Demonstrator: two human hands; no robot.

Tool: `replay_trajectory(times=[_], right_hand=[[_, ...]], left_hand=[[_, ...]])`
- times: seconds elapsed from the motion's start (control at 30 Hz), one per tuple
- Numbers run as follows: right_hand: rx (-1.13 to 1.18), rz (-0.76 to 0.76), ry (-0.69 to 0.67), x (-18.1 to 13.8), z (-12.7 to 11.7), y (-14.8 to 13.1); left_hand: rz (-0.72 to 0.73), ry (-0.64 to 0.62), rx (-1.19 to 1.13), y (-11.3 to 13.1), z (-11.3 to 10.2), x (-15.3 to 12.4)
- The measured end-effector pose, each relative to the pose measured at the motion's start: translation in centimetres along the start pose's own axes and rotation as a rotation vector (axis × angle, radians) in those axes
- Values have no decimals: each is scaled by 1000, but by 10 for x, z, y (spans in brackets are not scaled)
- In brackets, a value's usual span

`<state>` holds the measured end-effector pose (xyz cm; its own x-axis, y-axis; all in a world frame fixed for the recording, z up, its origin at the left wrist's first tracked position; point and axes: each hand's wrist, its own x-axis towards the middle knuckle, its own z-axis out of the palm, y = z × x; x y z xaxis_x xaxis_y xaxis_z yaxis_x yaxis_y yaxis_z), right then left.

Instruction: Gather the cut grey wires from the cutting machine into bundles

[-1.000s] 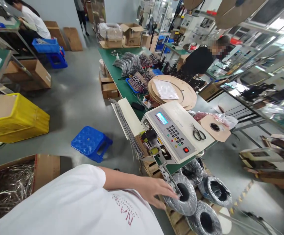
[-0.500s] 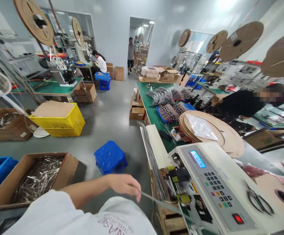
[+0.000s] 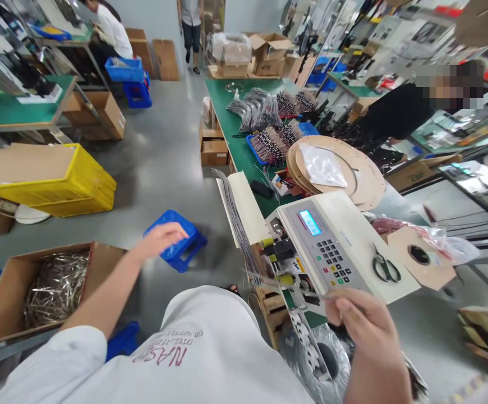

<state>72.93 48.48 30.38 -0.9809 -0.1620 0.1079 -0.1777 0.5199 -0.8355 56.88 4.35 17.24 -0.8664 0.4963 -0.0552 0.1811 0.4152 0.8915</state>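
My right hand [image 3: 364, 317] is at the lower right, by the front of a cable-cutting machine [image 3: 336, 247] with a keypad and lit display. Its thumb and fingers pinch a thin grey cable [image 3: 311, 293], which runs left past the machine's rollers and is blurred at its far end. My left hand [image 3: 162, 238] is in the air over a blue stool [image 3: 180, 235], its fingers stretched forward and nothing visible in them. A bundle of grey cables [image 3: 238, 213] lies along a pale board [image 3: 248, 205] left of the machine.
Black scissors [image 3: 385, 266] rest on the machine. Below it is a plastic-wrapped coil [image 3: 336, 350]. Cardboard reels [image 3: 353, 163] and cable bundles [image 3: 256, 109] lie on the green table [image 3: 221, 98]. A box of scrap [image 3: 0, 303] stands left. One person works at right; another stands near the doorway.
My left hand has moved left and away from the cable. My right hand has come into view holding the cable. The view has tilted down, and the person in the doorway is nearer.
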Motion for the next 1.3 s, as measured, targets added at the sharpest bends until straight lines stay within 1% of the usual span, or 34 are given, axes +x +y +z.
replay_trajectory(times=[0.07,0.1,0.13,0.17,0.2,0.23,0.27,0.3,0.33,0.37,0.4,0.43,0.47,0.5,0.53,0.57,0.6,0.63,0.67,0.7,0.73,0.8,0.83,0.9,1.0,1.1,1.2,1.3], right_hand=[[26,-61,-191,19,7,-15],[32,-100,-236,30,8,-22],[33,-131,-213,41,7,-26],[31,-149,-137,53,4,-29],[19,-149,-24,64,-3,-29],[-5,-126,118,75,-13,-26],[-41,-87,274,85,-25,-22],[-86,-44,420,94,-39,-15],[-138,-10,540,102,-55,-6],[-190,17,624,110,-71,4],[-246,42,671,118,-87,16],[-309,67,676,127,-100,28],[-380,104,643,137,-110,40],[-449,152,583,148,-117,52],[-513,208,501,162,-120,63],[-573,263,406,177,-120,73],[-632,318,303,194,-116,82],[-695,375,201,213,-110,91],[-766,441,104,233,-102,101],[-840,516,10,253,-93,111],[-913,597,-79,274,-84,123],[-1031,756,-238,312,-67,150],[-1072,820,-303,329,-60,166],[-1116,920,-411,359,-49,199],[-1104,1036,-523,387,-42,250],[-1037,1177,-564,393,-41,292],[-967,1271,-575,384,-42,321],[-908,1325,-584,377,-43,342]], left_hand=[[148,-195,-70,41,62,23],[275,-388,-185,62,93,33],[369,-586,-310,81,121,42],[406,-771,-411,98,144,49],[391,-911,-488,111,161,56],[343,-988,-525,119,171,63],[277,-994,-520,122,173,72],[212,-940,-482,121,167,82],[164,-850,-424,117,155,96],[136,-747,-362,110,136,113],[127,-648,-298,102,112,135],[132,-558,-221,93,85,161],[147,-478,-146,85,58,193],[181,-391,-33,77,31,228],[225,-301,81,70,8,267],[271,-242,180,63,-10,309],[325,-200,279,57,-23,352],[375,-180,353,51,-29,396],[420,-179,410,44,-29,440],[458,-187,453,38,-23,481],[484,-201,478,32,-12,520],[513,-235,527,17,22,585],[518,-255,556,9,41,611],[514,-293,613,-8,82,646],[500,-334,685,-35,134,673],[501,-366,726,-59,171,689],[524,-384,755,-76,192,704],[565,-401,782,-84,198,717]])
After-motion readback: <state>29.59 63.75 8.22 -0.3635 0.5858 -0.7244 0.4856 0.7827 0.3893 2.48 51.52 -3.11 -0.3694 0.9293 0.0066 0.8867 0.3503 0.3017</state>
